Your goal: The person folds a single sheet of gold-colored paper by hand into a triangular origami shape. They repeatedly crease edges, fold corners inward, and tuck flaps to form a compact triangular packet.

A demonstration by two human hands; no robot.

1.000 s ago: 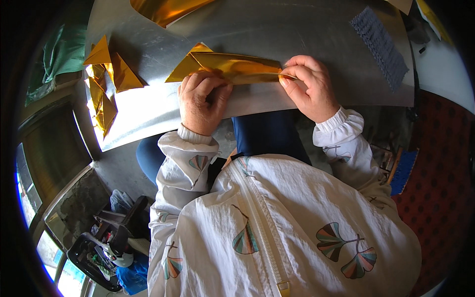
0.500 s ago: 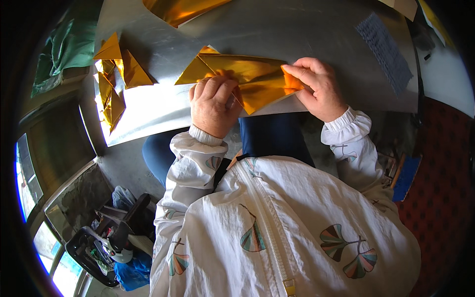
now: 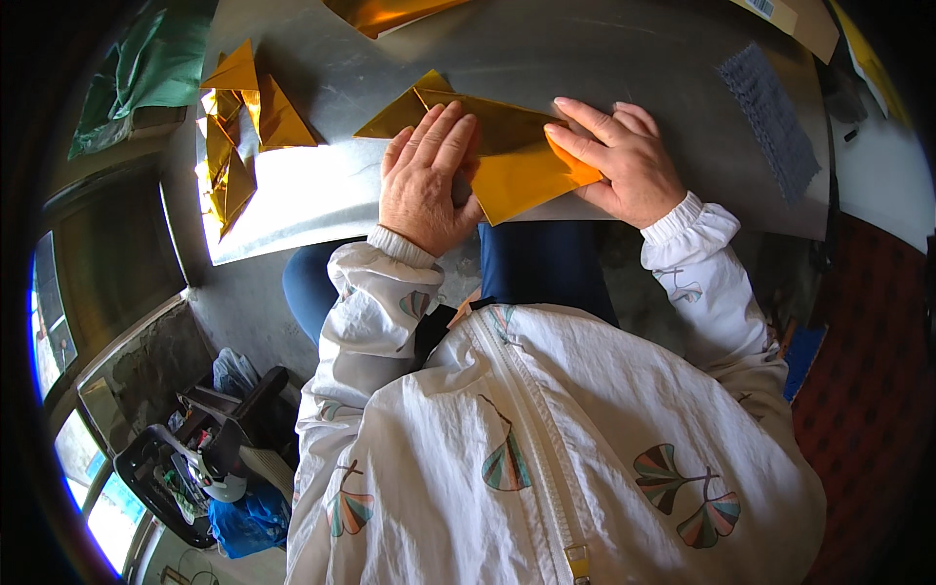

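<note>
Flattened since earlier: left hand [image 3: 426, 187] lies on 1 folded gold sheet [image 3: 526, 174], fingers nearly together; right hand [image 3: 634, 174] touches right edge, fingers spread, clamping unclear.

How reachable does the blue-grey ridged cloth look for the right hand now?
Probably yes: the cloth lies off to that hand's right, with only metal tabletop visible between. The right hand is touching the gold sheet, so it would likely need to let go first.
</note>
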